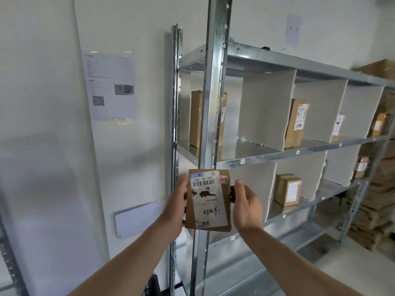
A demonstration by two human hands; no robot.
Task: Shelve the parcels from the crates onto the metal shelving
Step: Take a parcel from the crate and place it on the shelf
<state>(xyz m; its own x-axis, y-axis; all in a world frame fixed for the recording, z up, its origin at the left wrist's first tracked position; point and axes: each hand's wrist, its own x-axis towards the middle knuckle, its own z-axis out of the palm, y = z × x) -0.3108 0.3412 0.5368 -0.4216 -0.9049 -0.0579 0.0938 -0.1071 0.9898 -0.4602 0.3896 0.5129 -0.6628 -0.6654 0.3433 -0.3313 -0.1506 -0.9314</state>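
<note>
wall notice (111,84): text too blurred to read | my parcel (208,199) hides my fingertips | cardboard stacks (376,210) cut off at right edge

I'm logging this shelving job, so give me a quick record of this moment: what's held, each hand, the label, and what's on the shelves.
held item: brown parcel, upright, in front of shelving upright
left hand: grips parcel's left edge
right hand: grips parcel's right edge
label: barcode, handwritten red mark
shelves: tall box, small box
</note>
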